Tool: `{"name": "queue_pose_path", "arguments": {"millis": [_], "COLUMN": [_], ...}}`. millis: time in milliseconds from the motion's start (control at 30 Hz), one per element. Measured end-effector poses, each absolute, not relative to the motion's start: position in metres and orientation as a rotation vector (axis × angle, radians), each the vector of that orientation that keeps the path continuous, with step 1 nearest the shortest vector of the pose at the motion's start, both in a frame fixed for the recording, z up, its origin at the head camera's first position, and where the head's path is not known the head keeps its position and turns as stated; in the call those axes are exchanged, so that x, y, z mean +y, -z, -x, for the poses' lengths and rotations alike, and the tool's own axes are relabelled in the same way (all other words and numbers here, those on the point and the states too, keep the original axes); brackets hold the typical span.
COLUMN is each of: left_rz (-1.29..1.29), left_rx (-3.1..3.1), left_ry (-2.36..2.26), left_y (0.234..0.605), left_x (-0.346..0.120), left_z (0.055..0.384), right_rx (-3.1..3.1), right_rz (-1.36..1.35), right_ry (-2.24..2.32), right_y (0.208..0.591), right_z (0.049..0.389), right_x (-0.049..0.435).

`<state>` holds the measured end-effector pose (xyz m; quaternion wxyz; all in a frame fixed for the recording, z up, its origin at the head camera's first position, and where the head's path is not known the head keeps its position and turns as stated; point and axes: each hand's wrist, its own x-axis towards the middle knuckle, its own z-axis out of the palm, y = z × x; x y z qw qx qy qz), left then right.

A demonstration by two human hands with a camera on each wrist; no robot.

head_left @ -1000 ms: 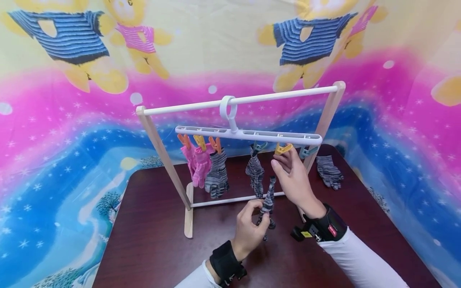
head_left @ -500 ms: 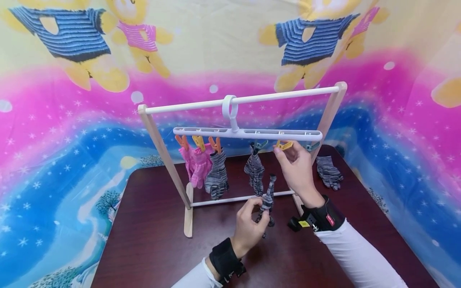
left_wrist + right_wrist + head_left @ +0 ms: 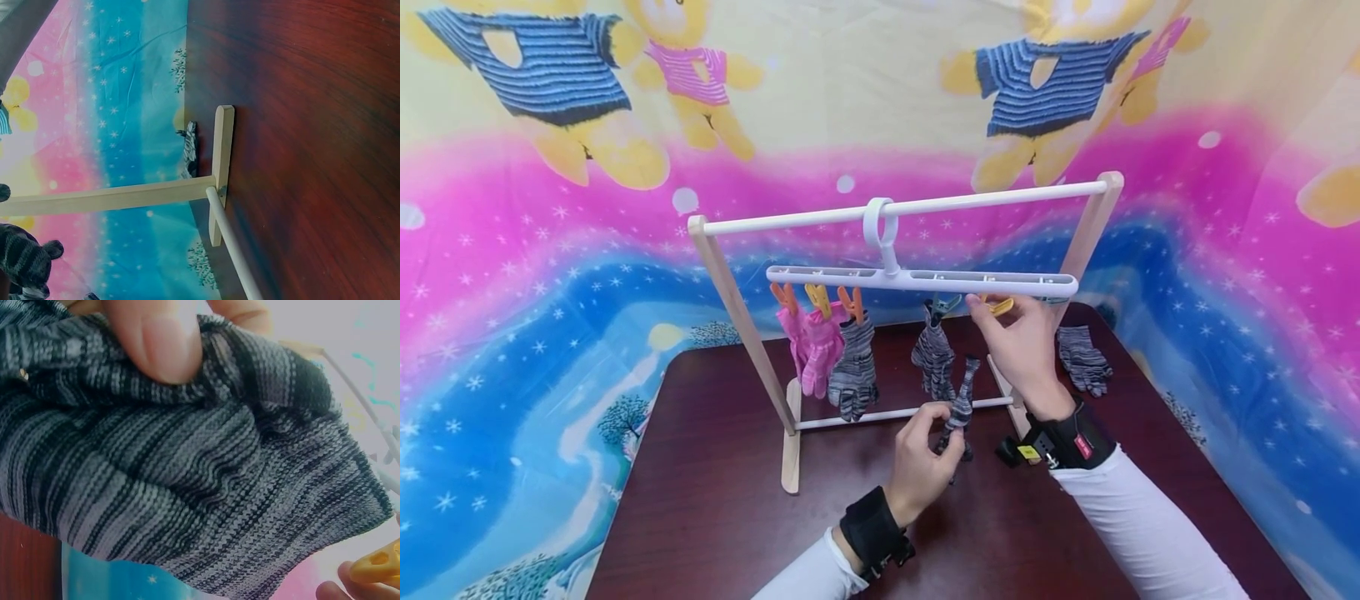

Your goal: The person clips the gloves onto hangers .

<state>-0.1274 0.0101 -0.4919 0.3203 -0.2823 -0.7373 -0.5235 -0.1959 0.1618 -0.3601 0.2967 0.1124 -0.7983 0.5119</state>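
My left hand [image 3: 921, 462] pinches a grey-black striped knit glove [image 3: 962, 408] between thumb and fingers, below the white hanger [image 3: 992, 285]. That glove [image 3: 187, 487] fills most of the right wrist view, a thumb [image 3: 172, 350] pressing its bunched edge. My right hand [image 3: 1018, 342] pinches a yellow clothespin [image 3: 1001, 307] under the hanger's right half; this clothespin [image 3: 378, 565] also shows low in the right wrist view. Left of it, a teal clothespin [image 3: 945, 305] holds another striped glove [image 3: 932, 358]. Part of a striped glove [image 3: 25, 256] appears in the left wrist view.
The hanger hooks over the white bar [image 3: 1000, 199] of a wooden rack [image 3: 737, 321]. At its left, orange and yellow clothespins hold pink gloves [image 3: 822, 350] and a striped glove [image 3: 853, 367]. One striped glove [image 3: 1084, 358] lies on the dark table [image 3: 700, 517] at right.
My right thumb has come up against the yellow clothespin, and that wrist has moved slightly up and left. My left hand has lifted its glove slightly. The hanger has shifted a little.
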Motion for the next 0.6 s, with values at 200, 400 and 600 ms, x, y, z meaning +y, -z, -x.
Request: {"name": "queue_pose_path", "arguments": {"millis": [200,400,600], "left_rz": [0.68,0.615,0.589], "left_rx": [-1.955,-1.983,-2.012], "left_ry": [1.281,1.221,1.157], "left_y": [0.49,0.489,0.487], "left_x": [0.014,0.017,0.015], "left_z": [0.131,0.139,0.151], "right_rx": [-2.194,-2.259,-2.324], "right_rz": [-0.274,-0.291,-0.332], "right_ry": [-1.274,-1.252,-1.238], "right_y": [0.357,0.353,0.349], "right_z": [0.195,0.196,0.198], "right_x": [0.163,0.164,0.165]}}
